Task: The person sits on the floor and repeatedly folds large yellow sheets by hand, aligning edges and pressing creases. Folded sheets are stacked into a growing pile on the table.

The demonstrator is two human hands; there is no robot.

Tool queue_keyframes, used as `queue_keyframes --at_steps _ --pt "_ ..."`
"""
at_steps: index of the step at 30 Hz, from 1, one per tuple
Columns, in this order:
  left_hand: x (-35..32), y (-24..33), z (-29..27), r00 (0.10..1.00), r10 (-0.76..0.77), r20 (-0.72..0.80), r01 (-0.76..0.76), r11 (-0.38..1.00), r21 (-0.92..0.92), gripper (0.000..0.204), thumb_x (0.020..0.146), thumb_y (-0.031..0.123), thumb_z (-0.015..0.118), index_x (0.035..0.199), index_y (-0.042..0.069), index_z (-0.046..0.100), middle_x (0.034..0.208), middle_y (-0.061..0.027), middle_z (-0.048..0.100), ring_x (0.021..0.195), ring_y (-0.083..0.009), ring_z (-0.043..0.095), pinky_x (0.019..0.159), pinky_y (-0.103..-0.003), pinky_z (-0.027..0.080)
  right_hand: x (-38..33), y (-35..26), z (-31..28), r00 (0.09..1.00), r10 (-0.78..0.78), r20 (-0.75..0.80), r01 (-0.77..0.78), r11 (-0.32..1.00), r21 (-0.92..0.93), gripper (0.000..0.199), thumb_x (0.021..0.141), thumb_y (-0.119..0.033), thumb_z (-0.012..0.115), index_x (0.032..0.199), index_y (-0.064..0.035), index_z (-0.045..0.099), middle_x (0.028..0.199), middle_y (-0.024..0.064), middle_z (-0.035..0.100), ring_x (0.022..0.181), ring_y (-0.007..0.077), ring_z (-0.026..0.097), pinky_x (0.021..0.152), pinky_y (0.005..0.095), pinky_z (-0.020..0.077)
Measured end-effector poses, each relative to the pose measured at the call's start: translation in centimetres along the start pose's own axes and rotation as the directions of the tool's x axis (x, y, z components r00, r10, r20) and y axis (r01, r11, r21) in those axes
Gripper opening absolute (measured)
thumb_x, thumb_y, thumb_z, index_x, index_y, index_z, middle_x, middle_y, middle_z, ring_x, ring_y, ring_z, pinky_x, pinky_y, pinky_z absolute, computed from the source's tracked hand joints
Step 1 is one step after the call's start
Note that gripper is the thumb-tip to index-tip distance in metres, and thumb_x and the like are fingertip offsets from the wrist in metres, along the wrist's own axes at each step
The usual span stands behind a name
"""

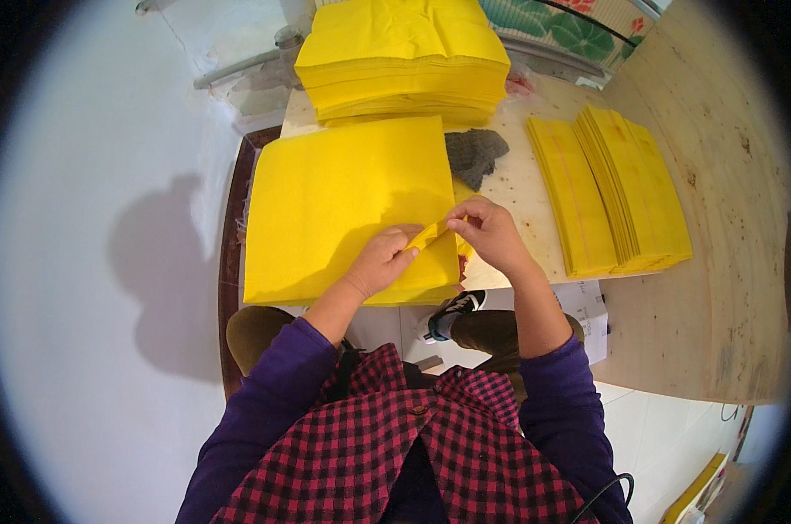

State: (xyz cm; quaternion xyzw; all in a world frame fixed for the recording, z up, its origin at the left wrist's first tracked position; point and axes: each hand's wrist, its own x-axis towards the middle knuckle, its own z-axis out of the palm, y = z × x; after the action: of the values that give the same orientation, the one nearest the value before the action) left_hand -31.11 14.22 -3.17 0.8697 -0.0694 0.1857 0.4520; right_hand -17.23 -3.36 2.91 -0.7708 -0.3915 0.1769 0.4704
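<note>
Both hands are at the right part of a large flat yellow fabric sheet (326,188), which lies on a pile at the table's near edge. My left hand (383,260) rests on the sheet, its thumb and fingers closed on a narrow folded yellow strip (429,234). At the strip's upper right end, my right hand (490,232) pinches it between thumb and fingertips. Whether the strip is a separate piece or part of a sheet, I cannot tell. A crumpled dark grey cloth (476,155) lies just beyond my right hand.
A tall stack of yellow fabric (404,79) stands at the back. Folded yellow pieces (609,192) lie in two rows on the wooden table (513,214) at the right. A wooden panel (710,227) rises beyond them, and a white wall (107,131) is at the left.
</note>
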Motion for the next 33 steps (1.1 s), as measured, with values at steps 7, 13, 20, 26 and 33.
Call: queue_keyframes --at_steps 7,13,20,26,33 --pt "-0.1 -0.5 0.1 0.998 -0.055 -0.012 0.055 0.998 -0.043 0.025 0.091 0.02 0.055 0.082 -0.003 0.055 0.085 -0.0206 0.058 0.089 -0.0382 0.056 0.08 -0.042 0.045 -2.3 1.9 -0.6 0.968 0.016 0.249 -0.048 0.991 0.123 0.016 0.075 0.0 0.071 0.09 -0.0005 0.065 0.083 0.008 0.056 0.081 0.0208 0.059 0.07 0.0298 0.052" --pt "-0.2 -0.6 -0.1 0.996 -0.084 0.005 0.085 0.995 -0.047 0.029 0.092 0.021 0.055 0.074 -0.002 0.049 0.073 -0.0186 0.049 0.076 -0.0372 0.05 0.072 -0.043 0.043 -2.0 3.6 0.6 0.964 0.098 0.245 -0.118 0.991 0.068 0.013 0.075 -0.001 0.071 0.085 0.0021 0.064 0.087 0.0099 0.057 0.083 0.0211 0.061 0.068 0.0302 0.0528" --pt "0.1 -0.3 -0.2 1.0 -0.015 0.014 0.015 0.998 -0.054 0.024 0.09 0.021 0.057 0.093 -0.002 0.061 0.091 -0.0181 0.061 0.094 -0.0359 0.058 0.085 -0.04 0.045 -1.2 3.0 0.6 0.967 0.096 0.238 -0.124 0.986 0.108 0.008 0.08 0.005 0.067 0.081 0.0021 0.06 0.087 0.007 0.054 0.071 0.0168 0.06 0.059 0.028 0.053" --pt "0.1 0.6 -0.7 0.999 0.0 0.052 0.002 0.999 -0.052 0.042 0.082 0.025 0.067 0.113 -0.003 0.06 0.116 -0.0197 0.062 0.113 -0.0359 0.055 0.099 -0.04 0.042 0.1 1.5 0.5 0.981 -0.063 0.184 0.069 0.997 -0.029 0.007 0.081 -0.001 0.068 0.084 0.0008 0.061 0.085 0.0078 0.054 0.072 0.0167 0.058 0.058 0.0278 0.0509" --pt "0.0 0.6 -0.5 0.998 0.005 0.063 -0.002 0.999 -0.045 0.038 0.079 0.021 0.071 0.107 -0.002 0.06 0.118 -0.0205 0.06 0.111 -0.0356 0.055 0.097 -0.041 0.042 1.1 0.1 0.8 0.985 -0.076 0.156 0.09 0.993 -0.082 0.008 0.081 -0.007 0.069 0.083 -0.0014 0.065 0.082 0.0069 0.058 0.075 0.0172 0.056 0.066 0.0297 0.0454"
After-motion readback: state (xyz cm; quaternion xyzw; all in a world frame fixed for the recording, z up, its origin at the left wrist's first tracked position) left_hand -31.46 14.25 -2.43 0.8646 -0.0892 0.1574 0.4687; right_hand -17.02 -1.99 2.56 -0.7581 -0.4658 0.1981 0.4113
